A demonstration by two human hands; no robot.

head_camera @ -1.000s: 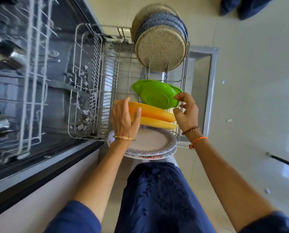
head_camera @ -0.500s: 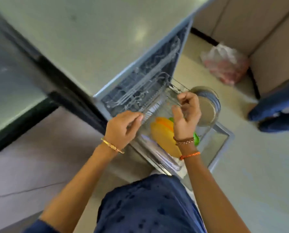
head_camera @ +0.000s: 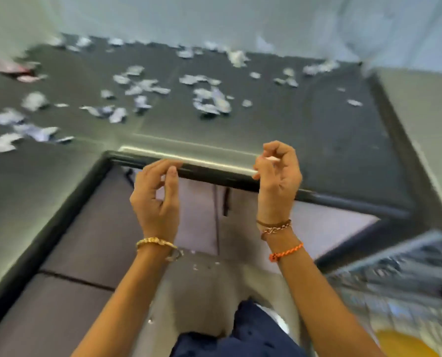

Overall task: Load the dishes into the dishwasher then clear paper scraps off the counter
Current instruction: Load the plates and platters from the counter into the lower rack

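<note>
Several white paper scraps (head_camera: 209, 99) lie scattered over the dark grey counter (head_camera: 317, 130), mostly toward its back and left. My left hand (head_camera: 155, 197) and my right hand (head_camera: 279, 176) are raised side by side in front of the counter's inner corner, fingers loosely curled, holding nothing. Neither hand touches the counter or any scrap. At the lower right, blurred, the dishwasher rack (head_camera: 400, 274) shows with the edge of a yellow plate (head_camera: 400, 343) in it.
The counter is L-shaped and runs along the left and the back, with a dark front edge (head_camera: 60, 215). Grey cabinet doors (head_camera: 196, 222) sit beneath it. A pale wall (head_camera: 214, 16) rises behind. A pink scrap (head_camera: 16, 70) lies far left.
The view has swung from the dishwasher rack up to the counter. Both hands have left the plates and the rack and now hang free in the air.
</note>
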